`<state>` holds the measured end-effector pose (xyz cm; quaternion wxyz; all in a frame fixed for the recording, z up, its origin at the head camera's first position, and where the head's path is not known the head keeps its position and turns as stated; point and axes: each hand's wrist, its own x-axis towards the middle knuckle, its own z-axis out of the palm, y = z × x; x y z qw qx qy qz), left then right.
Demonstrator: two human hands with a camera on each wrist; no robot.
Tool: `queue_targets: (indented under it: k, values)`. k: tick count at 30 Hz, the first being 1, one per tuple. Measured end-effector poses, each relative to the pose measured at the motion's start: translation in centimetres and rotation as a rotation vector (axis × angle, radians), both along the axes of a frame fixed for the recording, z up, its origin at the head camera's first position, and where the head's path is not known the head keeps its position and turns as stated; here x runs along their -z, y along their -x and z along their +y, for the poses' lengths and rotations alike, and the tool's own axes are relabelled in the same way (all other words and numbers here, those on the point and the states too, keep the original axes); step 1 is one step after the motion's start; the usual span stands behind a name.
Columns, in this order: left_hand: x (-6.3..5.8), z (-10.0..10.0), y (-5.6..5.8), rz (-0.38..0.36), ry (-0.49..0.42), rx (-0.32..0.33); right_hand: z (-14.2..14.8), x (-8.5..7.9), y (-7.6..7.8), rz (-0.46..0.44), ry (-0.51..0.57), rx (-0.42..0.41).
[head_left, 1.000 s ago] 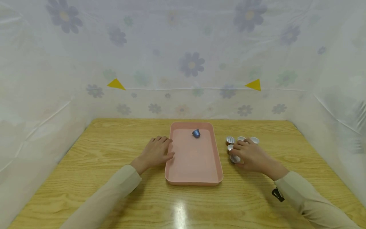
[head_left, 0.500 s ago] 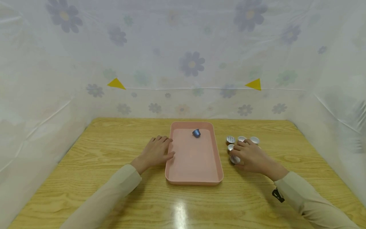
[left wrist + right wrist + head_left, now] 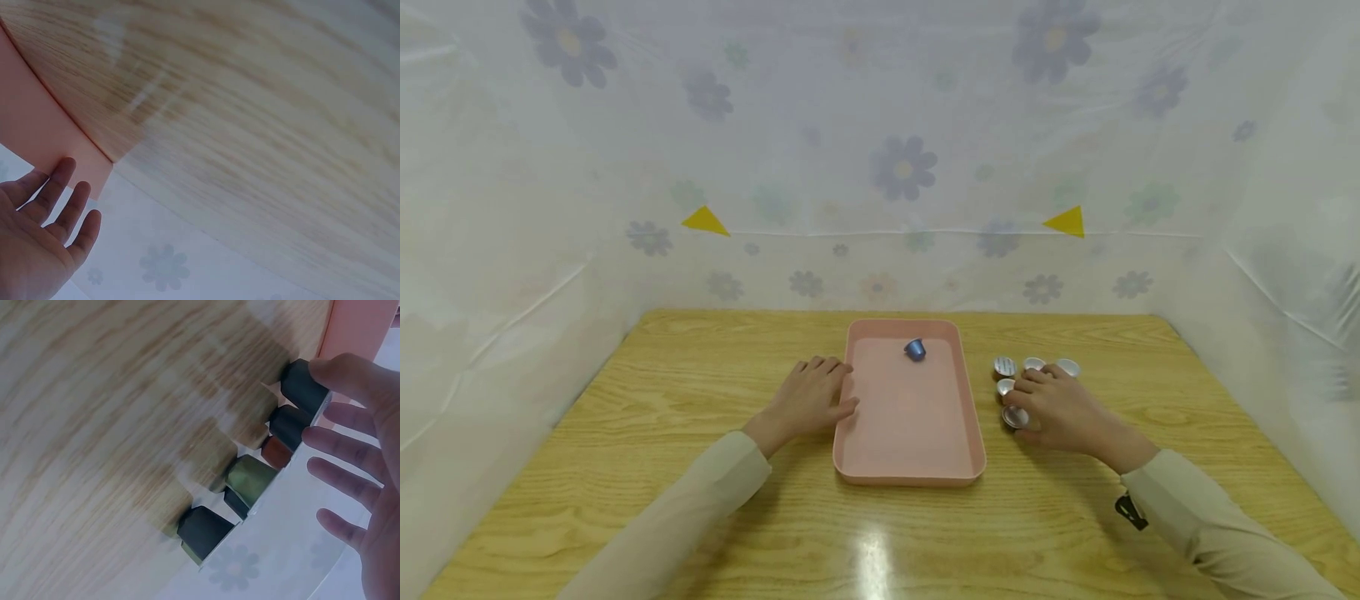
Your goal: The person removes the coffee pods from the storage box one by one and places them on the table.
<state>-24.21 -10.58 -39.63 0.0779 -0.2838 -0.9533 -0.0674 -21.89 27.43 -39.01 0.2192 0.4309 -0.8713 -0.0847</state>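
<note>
A pink tray [image 3: 908,480] sits mid-table with one blue coffee capsule [image 3: 915,349] lying on its side near the far end. My left hand [image 3: 808,397] rests on the tray's left rim; in the left wrist view its fingers [image 3: 78,203] are loosely extended. Right of the tray, my right hand [image 3: 1063,412] pinches a dark coffee capsule [image 3: 303,387] between thumb and index finger, foil lid upward. Other capsules stand lid up around that hand: a green capsule [image 3: 250,479], an orange-brown capsule [image 3: 275,452] and several dark ones. The right hand partly covers the group in the head view.
The wooden table [image 3: 647,392] is bounded by a flowered plastic sheet [image 3: 902,250] at the back and plain sheeting on both sides. A black clip-like item [image 3: 1130,511] hangs at the right sleeve.
Both arms hold almost still. The capsule at my right thumb and index finger has shifted slightly; the tray and the blue capsule stay put.
</note>
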Motion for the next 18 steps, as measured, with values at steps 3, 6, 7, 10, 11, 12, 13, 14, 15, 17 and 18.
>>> queue_targets:
  k: [3,6,7,10,11,12,13,14,15,17,18]
  values:
    - [0.0,0.0,0.0,0.009,0.004,0.004,-0.1,-0.3,-0.1,-0.005,0.005,-0.006]
    - [0.0,0.0,-0.1,0.012,0.005,0.005,-0.2,-0.6,-0.2,-0.008,0.009,-0.017]
    - [-0.1,0.0,-0.1,0.012,0.003,0.005,-0.2,-0.6,-0.2,-0.005,0.009,-0.022]
    - [-0.1,0.0,-0.2,0.007,-0.006,0.005,-0.2,-0.8,-0.2,0.008,0.024,-0.043]
    - [-0.1,0.0,-0.2,0.006,-0.01,0.006,-0.2,-0.8,-0.1,0.013,0.031,-0.052]
    - [-0.1,0.0,-0.2,0.006,-0.012,0.005,-0.3,-0.8,0.0,0.018,0.04,-0.062]
    - [-0.1,0.0,-0.2,0.006,-0.013,0.005,-0.3,-0.9,0.0,0.021,0.048,-0.07]
    - [-0.1,0.0,-0.2,0.005,-0.013,0.004,-0.4,-0.9,0.1,0.023,0.057,-0.076]
    - [-0.1,0.0,-0.2,0.005,-0.01,0.004,-0.4,-1.0,0.2,0.022,0.064,-0.081]
    - [0.0,0.0,-0.1,0.005,-0.007,0.002,-0.6,-1.1,0.3,0.016,0.07,-0.082]
    - [0.0,0.0,-0.1,0.003,-0.004,0.001,-0.7,-1.2,0.3,0.013,0.07,-0.078]
